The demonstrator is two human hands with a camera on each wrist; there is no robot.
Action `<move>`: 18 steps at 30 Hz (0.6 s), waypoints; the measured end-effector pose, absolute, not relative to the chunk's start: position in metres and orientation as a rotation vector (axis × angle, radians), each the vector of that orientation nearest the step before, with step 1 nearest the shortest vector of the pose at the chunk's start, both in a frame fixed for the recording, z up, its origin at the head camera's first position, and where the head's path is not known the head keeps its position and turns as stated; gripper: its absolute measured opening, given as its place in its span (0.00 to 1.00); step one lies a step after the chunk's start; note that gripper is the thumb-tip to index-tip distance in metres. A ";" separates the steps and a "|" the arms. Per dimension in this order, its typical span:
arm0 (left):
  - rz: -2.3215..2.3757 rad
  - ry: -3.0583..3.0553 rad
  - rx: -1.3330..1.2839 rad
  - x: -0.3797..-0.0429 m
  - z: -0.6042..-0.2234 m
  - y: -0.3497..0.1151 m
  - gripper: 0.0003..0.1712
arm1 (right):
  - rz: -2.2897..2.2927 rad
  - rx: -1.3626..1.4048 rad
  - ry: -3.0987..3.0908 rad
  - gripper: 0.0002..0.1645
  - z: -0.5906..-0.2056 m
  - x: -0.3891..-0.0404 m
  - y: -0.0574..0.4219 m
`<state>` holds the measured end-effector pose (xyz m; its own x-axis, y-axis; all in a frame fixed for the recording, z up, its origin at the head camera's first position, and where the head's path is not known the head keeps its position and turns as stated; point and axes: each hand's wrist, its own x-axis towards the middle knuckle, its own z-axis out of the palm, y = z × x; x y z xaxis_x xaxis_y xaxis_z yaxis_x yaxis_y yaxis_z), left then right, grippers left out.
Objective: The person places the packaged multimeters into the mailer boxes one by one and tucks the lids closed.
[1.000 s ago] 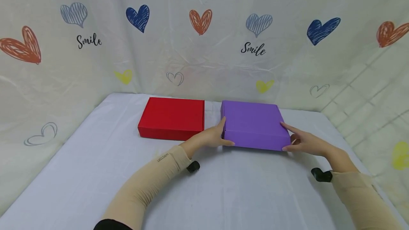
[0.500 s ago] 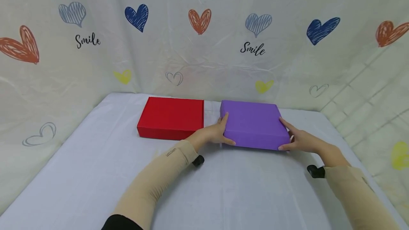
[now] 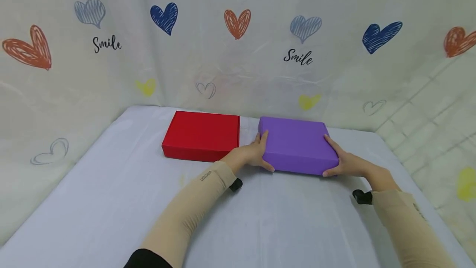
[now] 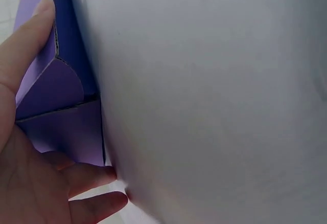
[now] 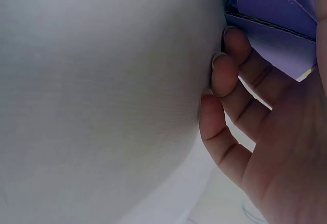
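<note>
A flat purple cardboard box point(image 3: 297, 142) lies on the white-covered table between both hands. My left hand point(image 3: 253, 154) grips its left end, thumb at the lower front corner and fingers up along the side. At the opposite end, my right hand point(image 3: 347, 163) holds the box with the thumb by the front corner and a finger on the right top edge. In the left wrist view, the thumb point(image 4: 43, 17) lies on the front panel, whose edge stands off the box beside a rounded tab point(image 4: 56, 88). The right wrist view has curled fingertips point(image 5: 225, 73) close under the box's side.
A closed red box point(image 3: 202, 133) lies left of the purple one, just behind my left forearm. The white cloth point(image 3: 297, 218) covers the table up to a backdrop point(image 3: 256, 65) printed with hearts. Small black wrist devices point(image 3: 362, 197) stick out below the sleeves.
My left fingers have slid a little higher along the box's left side. The right hand has shifted slightly left, closer in on the box. The red box stays in place.
</note>
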<state>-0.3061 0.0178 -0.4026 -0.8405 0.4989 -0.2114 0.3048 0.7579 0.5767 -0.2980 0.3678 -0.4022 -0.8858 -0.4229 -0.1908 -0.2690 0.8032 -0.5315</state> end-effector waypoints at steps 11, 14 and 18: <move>0.781 2.573 0.630 -0.310 -0.404 0.017 0.76 | -0.777 -0.546 2.661 0.81 -0.404 -0.302 0.370; 0.768 2.571 0.641 -0.311 -0.404 0.017 0.77 | -0.771 -0.550 2.692 0.81 -0.406 -0.301 0.370; 0.721 2.571 0.665 -0.312 -0.405 0.017 0.74 | -0.742 -0.566 2.747 0.79 -0.406 -0.299 0.367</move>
<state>-0.3124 0.0170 -0.4053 -0.8126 0.5344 -0.2328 0.3354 0.7553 0.5631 -0.2986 0.3668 -0.4063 -0.8962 -0.4250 -0.1272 -0.3031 0.7961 -0.5238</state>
